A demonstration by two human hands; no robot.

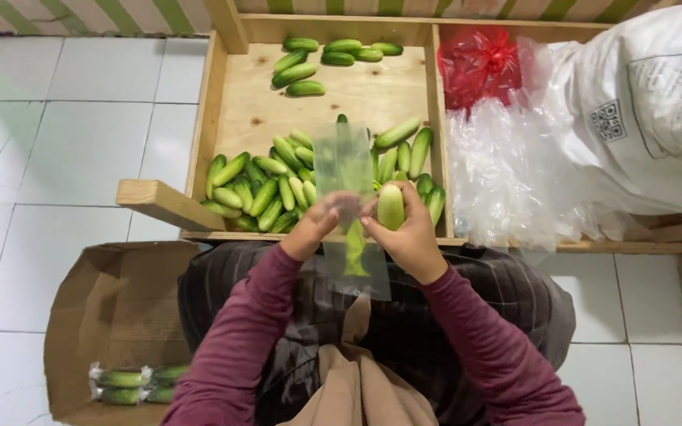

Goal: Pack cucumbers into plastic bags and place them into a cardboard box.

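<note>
While I watch from the head view, the left hand (pixel 312 229) pinches a clear plastic bag (pixel 346 193), the right hand (pixel 404 233) grips a pale cucumber (pixel 391 207) beside it, above the wooden crate (pixel 203 134) of cucumbers (pixel 258 189) beyond.

2 hands (pixel 321 225), 1 clear bag (pixel 346 173)
</note>
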